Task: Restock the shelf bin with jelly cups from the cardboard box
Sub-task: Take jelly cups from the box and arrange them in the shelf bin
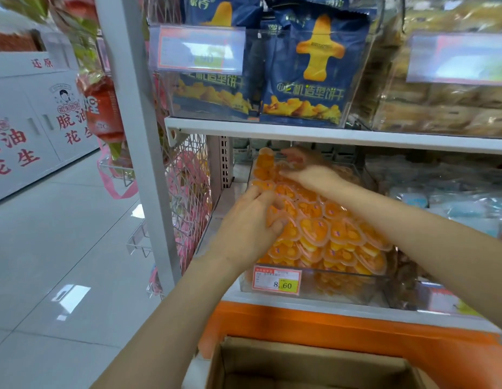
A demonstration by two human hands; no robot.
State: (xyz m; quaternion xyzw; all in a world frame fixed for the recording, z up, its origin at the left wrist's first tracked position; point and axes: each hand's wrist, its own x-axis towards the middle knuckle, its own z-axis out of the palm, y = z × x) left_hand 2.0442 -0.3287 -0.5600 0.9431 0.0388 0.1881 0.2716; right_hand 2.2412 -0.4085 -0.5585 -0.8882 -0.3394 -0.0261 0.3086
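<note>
Orange jelly cups (342, 237) above bin rim (328, 272)

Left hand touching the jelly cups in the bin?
Touching. The head view shows the left hand with fingers and thumb curled onto the orange jelly cups at the left side of the clear shelf bin, with no gap.

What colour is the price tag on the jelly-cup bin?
The price tag has a red border, white field and yellow price patch; head view.
</note>
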